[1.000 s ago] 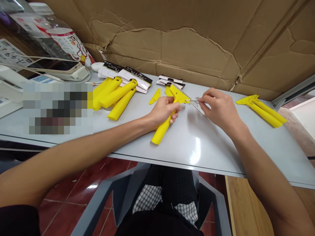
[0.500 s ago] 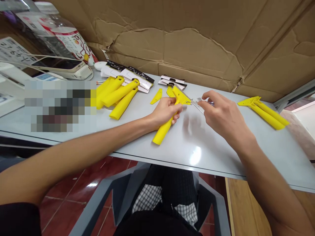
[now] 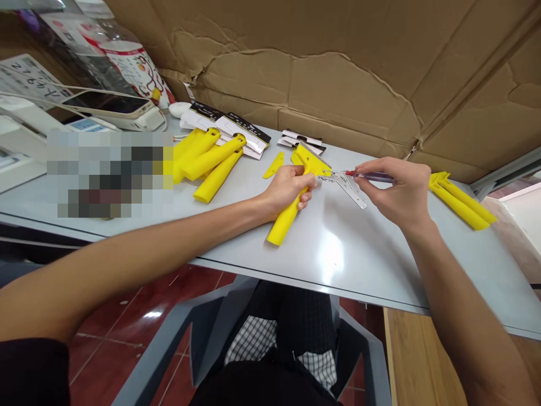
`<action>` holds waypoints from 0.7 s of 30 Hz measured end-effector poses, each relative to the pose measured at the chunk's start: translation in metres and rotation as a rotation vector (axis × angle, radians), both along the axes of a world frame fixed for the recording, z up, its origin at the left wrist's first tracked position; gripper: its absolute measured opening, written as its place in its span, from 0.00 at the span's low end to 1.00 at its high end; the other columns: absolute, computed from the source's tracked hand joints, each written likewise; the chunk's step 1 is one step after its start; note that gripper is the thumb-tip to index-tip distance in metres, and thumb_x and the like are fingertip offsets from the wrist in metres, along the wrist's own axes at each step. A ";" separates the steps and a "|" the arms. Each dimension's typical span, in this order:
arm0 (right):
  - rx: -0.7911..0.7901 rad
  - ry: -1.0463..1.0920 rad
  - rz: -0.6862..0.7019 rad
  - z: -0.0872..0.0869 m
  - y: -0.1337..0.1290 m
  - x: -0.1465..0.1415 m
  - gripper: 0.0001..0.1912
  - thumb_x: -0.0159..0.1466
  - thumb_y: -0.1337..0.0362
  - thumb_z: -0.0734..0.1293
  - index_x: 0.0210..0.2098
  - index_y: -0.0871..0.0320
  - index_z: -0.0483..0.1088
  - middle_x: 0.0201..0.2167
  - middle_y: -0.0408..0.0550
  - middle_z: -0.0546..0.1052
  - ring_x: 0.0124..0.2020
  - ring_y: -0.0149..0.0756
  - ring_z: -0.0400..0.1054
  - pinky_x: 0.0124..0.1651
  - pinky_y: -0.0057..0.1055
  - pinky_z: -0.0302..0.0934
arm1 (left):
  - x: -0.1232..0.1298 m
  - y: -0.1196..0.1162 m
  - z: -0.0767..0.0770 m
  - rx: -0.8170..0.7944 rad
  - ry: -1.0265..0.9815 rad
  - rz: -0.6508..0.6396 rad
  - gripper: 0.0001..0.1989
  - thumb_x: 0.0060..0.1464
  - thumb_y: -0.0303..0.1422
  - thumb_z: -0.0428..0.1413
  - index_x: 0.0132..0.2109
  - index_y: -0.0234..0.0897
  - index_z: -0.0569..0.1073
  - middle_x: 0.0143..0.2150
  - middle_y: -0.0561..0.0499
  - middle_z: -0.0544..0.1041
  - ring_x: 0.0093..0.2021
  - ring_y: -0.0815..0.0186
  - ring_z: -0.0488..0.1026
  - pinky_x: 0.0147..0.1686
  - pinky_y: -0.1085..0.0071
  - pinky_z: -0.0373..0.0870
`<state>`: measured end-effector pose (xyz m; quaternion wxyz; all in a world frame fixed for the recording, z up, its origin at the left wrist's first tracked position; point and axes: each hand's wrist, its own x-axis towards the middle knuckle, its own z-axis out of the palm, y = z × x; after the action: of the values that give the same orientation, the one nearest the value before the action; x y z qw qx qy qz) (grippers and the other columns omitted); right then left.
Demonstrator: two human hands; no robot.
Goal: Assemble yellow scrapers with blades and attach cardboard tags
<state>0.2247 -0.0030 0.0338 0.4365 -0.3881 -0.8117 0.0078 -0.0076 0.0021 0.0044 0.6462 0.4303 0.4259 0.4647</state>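
My left hand (image 3: 289, 189) is wrapped around the handle of a yellow scraper (image 3: 282, 224), its wide head tilted up and a metal blade edge along the top. Pinched in my right hand (image 3: 399, 183) is a screwdriver (image 3: 378, 176) with a reddish, see-through handle. Its thin shaft points left, and the tip is at a screw on the right corner of the scraper head. Flat silver metal pieces (image 3: 351, 192) with holes lie on the table just below the shaft. Beyond my left hand rests a loose yellow plate (image 3: 274, 165).
Several yellow scraper handles (image 3: 213, 180) lie at left, beside black-and-white packets (image 3: 243, 132). More packets (image 3: 300, 140) sit behind the scraper. Two yellow handles (image 3: 462, 203) lie at right. A phone (image 3: 112, 104) and bottle (image 3: 135, 67) stand at far left. Cardboard (image 3: 350, 84) walls the back.
My right hand has shifted right and turned, so the screwdriver now lines up with the scraper's screw. The silver pieces below show more fully. My left hand keeps its hold.
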 end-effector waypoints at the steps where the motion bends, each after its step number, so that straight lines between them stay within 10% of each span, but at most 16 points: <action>1: -0.004 0.023 0.003 0.000 0.000 0.000 0.03 0.68 0.61 0.73 0.37 0.49 0.81 0.39 0.48 0.86 0.40 0.49 0.83 0.45 0.53 0.82 | 0.000 0.000 0.000 -0.003 0.002 -0.006 0.08 0.49 0.23 0.60 0.30 0.36 0.67 0.25 0.56 0.68 0.17 0.77 0.62 0.12 0.78 0.58; 8: 0.026 0.008 -0.052 -0.005 0.003 -0.005 0.09 0.71 0.54 0.69 0.45 0.52 0.72 0.44 0.51 0.81 0.36 0.40 0.80 0.33 0.38 0.77 | 0.000 0.000 -0.002 0.006 -0.012 -0.023 0.08 0.49 0.23 0.59 0.29 0.36 0.68 0.26 0.54 0.69 0.17 0.77 0.62 0.13 0.77 0.57; 14: 0.078 -0.126 -0.277 -0.002 0.004 0.002 0.09 0.77 0.57 0.62 0.41 0.51 0.68 0.19 0.40 0.67 0.18 0.37 0.64 0.27 0.38 0.61 | -0.001 0.000 0.000 -0.016 -0.012 -0.026 0.08 0.49 0.22 0.60 0.29 0.36 0.67 0.25 0.55 0.68 0.18 0.77 0.61 0.14 0.78 0.58; 21: 0.067 -0.063 0.041 0.004 -0.001 -0.002 0.06 0.67 0.65 0.68 0.44 0.51 0.71 0.43 0.50 0.76 0.36 0.39 0.74 0.29 0.35 0.72 | -0.001 0.001 -0.003 -0.008 -0.026 -0.024 0.09 0.47 0.24 0.61 0.29 0.36 0.67 0.27 0.54 0.69 0.18 0.77 0.61 0.13 0.78 0.58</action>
<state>0.2230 -0.0043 0.0380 0.4233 -0.3568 -0.8325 -0.0228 -0.0083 0.0032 0.0019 0.6587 0.4268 0.4141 0.4609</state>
